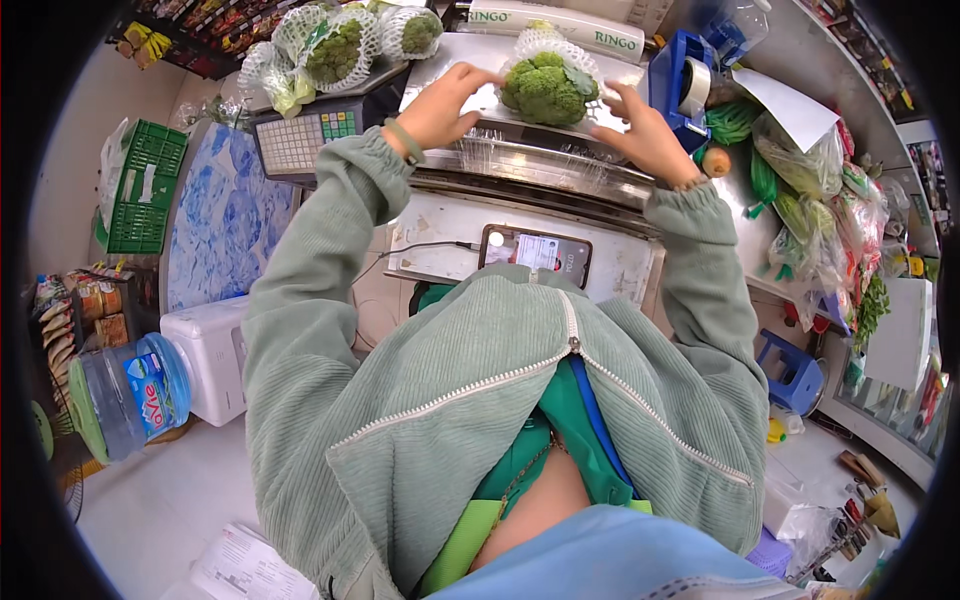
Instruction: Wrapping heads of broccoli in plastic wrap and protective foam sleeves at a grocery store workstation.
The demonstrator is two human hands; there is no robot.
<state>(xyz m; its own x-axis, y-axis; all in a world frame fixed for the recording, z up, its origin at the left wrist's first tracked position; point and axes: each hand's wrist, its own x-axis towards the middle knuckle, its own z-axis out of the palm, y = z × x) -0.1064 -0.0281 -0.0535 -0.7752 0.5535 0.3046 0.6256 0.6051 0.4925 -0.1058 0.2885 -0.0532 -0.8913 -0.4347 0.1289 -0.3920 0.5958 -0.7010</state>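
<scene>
A head of broccoli (pixel 545 92), with a white foam net (pixel 545 42) round its far part, lies on the metal top of a film-wrapping station (pixel 440 75). To its left, my left hand (pixel 447 108) has its fingers apart, with the fingertips close to the net. My right hand (pixel 645 135) is spread on the other side, fingertips near the florets. Neither hand grips the broccoli; whether a fingertip touches it I cannot tell. More broccoli in foam nets (pixel 338 52) sits at the far left on a scale with a keypad (pixel 300 140).
Behind the broccoli lies a white film roll (pixel 560 28). A blue tape dispenser (pixel 675 90) stands to the right, beside bagged vegetables (pixel 810 215). A phone (pixel 535 255) with a cable rests on the ledge before me. At left are a green crate (pixel 147 185) and a water bottle (pixel 130 395).
</scene>
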